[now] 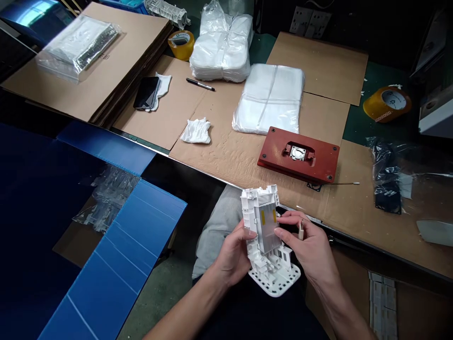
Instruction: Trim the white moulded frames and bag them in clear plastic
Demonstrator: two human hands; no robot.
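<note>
A white moulded plastic part (266,236) with a grey metal plate and yellow marks on its face is held upright over my lap. My left hand (235,252) grips its left side, thumb on the front. My right hand (307,245) holds its right side with fingertips on the plate, and a small pale stick-like object (301,231) is tucked between its fingers. A red fixture block (299,155) with a metal insert lies on the cardboard-covered table (219,151) just beyond the part.
A blue corrugated box (116,245) holding bagged parts (106,198) stands at my left. On the table lie stacks of clear bags (271,99), a white cloth (196,131), a phone (146,93), a pen (200,84), two yellow tape rolls (387,104) and a black bag (387,182).
</note>
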